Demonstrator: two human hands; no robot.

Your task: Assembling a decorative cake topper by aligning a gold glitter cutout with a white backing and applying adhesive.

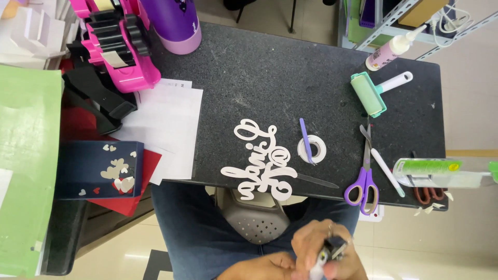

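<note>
Low in the view, over my lap, my right hand [319, 249] is closed around a small black and white object [332, 250] whose kind I cannot make out. My left hand [259, 268] lies just beside it at the frame's bottom edge, fingertips meeting the right hand; its grip is cut off from view. On the dark speckled table [270, 78] ahead of me lies a white script-letter paper cutout [259, 161], overhanging the near edge. To the right of it sits a small white tape roll [313, 149] with a purple tool [305, 136] across it.
Purple-handled scissors [364, 181], a white stick [386, 171], a green roller [369, 94], a glue bottle [390, 52] and a clear green-labelled bottle [441, 172] lie right. A pink tape dispenser [116, 46], white sheets [166, 124] and a navy box with hearts [101, 168] are left.
</note>
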